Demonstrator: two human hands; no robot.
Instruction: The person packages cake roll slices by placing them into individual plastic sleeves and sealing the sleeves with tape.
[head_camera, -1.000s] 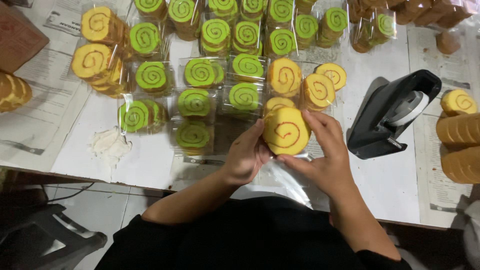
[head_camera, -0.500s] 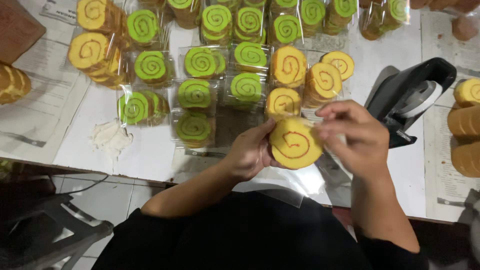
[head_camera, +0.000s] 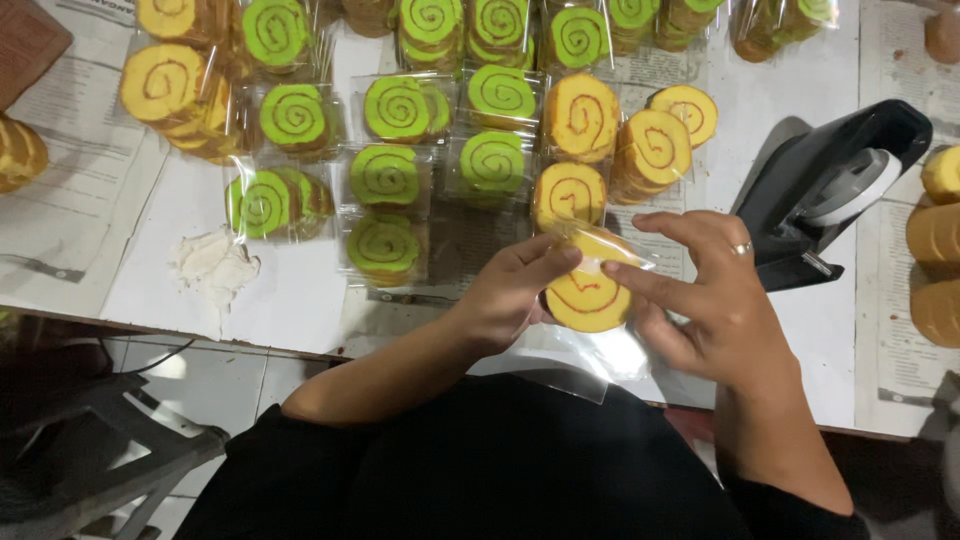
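A yellow spiral roll-cake slice (head_camera: 588, 296) in clear plastic wrap is held over the table's near edge. My left hand (head_camera: 510, 293) grips its left side, fingers on the top fold of the wrap. My right hand (head_camera: 708, 298), a ring on one finger, presses the wrap from the right with fingers spread. Loose clear plastic (head_camera: 600, 352) hangs below the slice. A black tape dispenser (head_camera: 830, 185) stands just right of my right hand.
Many wrapped green slices (head_camera: 384, 176) and yellow slices (head_camera: 580, 115) lie in rows beyond my hands on a newspaper-covered table (head_camera: 290, 300). Unwrapped orange rolls (head_camera: 938, 240) sit at the right edge. A crumpled white tissue (head_camera: 215, 263) lies at left. A stool (head_camera: 90, 450) stands below left.
The slice has tilted more flat and dropped nearer the table edge. My right hand has opened its fingers over the wrap; my left fingers moved up onto the top fold.
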